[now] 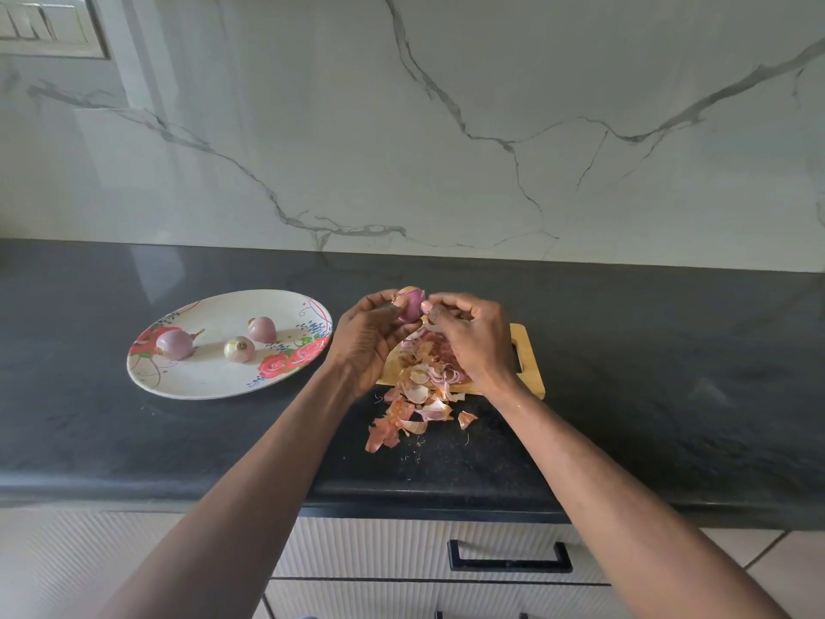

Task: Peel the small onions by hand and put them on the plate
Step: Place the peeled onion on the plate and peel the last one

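Observation:
My left hand (368, 337) grips a small purple onion (410, 306) above the wooden cutting board (527, 350). My right hand (468, 337) pinches a strip of skin at the onion's right side. A heap of onion peels (419, 395) covers the board and spills onto the counter in front. To the left stands a white plate with red roses (214, 382), holding three small onions: one at the left (175, 344), one in the middle (239, 348) and one further back (262, 328).
The dark stone counter (669, 373) runs the full width, with a marble wall behind. Its front edge lies below my forearms, above a drawer with a black handle (509, 558). A switch panel (44, 24) is at the top left.

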